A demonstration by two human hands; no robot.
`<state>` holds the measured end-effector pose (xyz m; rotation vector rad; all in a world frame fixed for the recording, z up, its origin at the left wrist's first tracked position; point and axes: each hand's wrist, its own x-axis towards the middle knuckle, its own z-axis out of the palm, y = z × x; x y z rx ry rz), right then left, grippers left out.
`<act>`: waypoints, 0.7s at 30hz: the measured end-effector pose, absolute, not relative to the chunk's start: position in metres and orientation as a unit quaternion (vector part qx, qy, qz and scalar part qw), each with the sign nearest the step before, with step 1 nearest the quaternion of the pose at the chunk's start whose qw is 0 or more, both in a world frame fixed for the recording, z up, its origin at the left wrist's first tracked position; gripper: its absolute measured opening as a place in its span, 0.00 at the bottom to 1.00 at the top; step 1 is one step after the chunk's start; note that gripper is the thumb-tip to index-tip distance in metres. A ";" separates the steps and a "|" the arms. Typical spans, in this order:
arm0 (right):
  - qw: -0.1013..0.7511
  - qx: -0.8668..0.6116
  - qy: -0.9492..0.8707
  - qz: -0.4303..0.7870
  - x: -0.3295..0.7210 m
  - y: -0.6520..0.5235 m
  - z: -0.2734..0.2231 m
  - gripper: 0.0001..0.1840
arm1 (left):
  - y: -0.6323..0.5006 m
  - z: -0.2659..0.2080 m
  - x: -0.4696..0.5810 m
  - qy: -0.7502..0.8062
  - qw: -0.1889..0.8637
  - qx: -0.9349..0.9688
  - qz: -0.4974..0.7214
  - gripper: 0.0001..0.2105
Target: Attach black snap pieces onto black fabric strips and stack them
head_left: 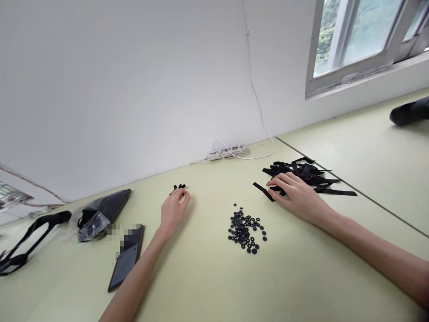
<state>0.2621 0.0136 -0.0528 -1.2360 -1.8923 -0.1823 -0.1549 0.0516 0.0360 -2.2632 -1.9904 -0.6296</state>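
My left hand (174,210) is closed in a pinch on the table, its fingertips against a small bunch of short black strips (181,186); whether it grips one of them is hidden. To the right, my right hand (295,195) reaches over the near edge of a heap of flat black straps (310,172), with thumb and forefinger slightly apart. One black strap (261,189) lies at its thumb tip, and more black shows under the fingers. Between the hands, closer to me, is a loose pile of small round black discs with centre holes (241,229).
A phone (126,261) lies beside my left forearm. Further left are a clear plastic bag with black contents (100,214) and a black strap-like frame (36,235). A power strip (228,152) with a white cable sits by the wall. A black object (409,112) rests far right.
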 end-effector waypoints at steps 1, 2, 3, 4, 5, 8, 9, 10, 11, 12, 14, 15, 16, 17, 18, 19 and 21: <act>0.404 -0.489 -0.768 -0.088 0.262 0.016 -0.057 0.12 | 0.049 0.036 -0.148 -0.635 0.020 -0.742 -0.212 0.11; 0.387 -0.493 -0.773 -0.100 0.263 0.017 -0.059 0.13 | 0.046 0.035 -0.141 -0.622 0.008 -0.751 -0.220 0.11; 0.373 -0.500 -0.775 -0.107 0.263 0.018 -0.060 0.13 | 0.044 0.035 -0.133 -0.608 -0.009 -0.762 -0.225 0.10; 0.359 -0.504 -0.778 -0.107 0.264 0.018 -0.059 0.12 | 0.042 0.034 -0.125 -0.593 -0.025 -0.772 -0.228 0.11; 0.348 -0.508 -0.781 -0.106 0.265 0.017 -0.058 0.11 | 0.039 0.033 -0.117 -0.575 -0.036 -0.783 -0.234 0.10; 0.324 -0.502 -0.797 -0.089 0.264 0.014 -0.050 0.09 | 0.031 0.026 -0.099 -0.527 -0.043 -0.820 -0.219 0.11; 0.322 -0.499 -0.800 -0.085 0.263 0.015 -0.048 0.09 | 0.028 0.022 -0.095 -0.506 -0.039 -0.835 -0.214 0.10; 0.320 -0.495 -0.804 -0.080 0.262 0.016 -0.046 0.08 | 0.024 0.018 -0.094 -0.482 -0.032 -0.850 -0.211 0.10; 0.323 -0.492 -0.804 -0.079 0.260 0.018 -0.044 0.08 | 0.020 0.014 -0.095 -0.454 -0.020 -0.865 -0.211 0.10; 0.329 -0.489 -0.804 -0.079 0.258 0.020 -0.042 0.09 | 0.015 0.010 -0.097 -0.424 -0.001 -0.879 -0.220 0.10; 0.346 -0.475 -0.805 -0.081 0.255 0.024 -0.037 0.09 | 0.007 0.001 -0.107 -0.382 0.057 -0.889 -0.247 0.09; 0.355 -0.468 -0.805 -0.081 0.253 0.025 -0.034 0.08 | 0.004 -0.002 -0.113 -0.370 0.078 -0.887 -0.265 0.09; 0.365 -0.461 -0.805 -0.079 0.252 0.024 -0.031 0.08 | 0.001 -0.005 -0.118 -0.370 0.083 -0.882 -0.279 0.09; 0.376 -0.455 -0.804 -0.075 0.251 0.024 -0.028 0.08 | -0.001 -0.007 -0.122 -0.371 0.080 -0.882 -0.280 0.08; 0.387 -0.448 -0.802 -0.071 0.250 0.022 -0.025 0.08 | -0.003 -0.009 -0.125 -0.373 0.083 -0.878 -0.287 0.08; 0.397 -0.440 -0.802 -0.068 0.249 0.020 -0.022 0.08 | -0.003 -0.009 -0.127 -0.373 0.087 -0.876 -0.294 0.08; 0.413 -0.414 -0.808 -0.068 0.248 0.015 -0.018 0.07 | -0.004 -0.008 -0.125 -0.366 0.088 -0.875 -0.305 0.07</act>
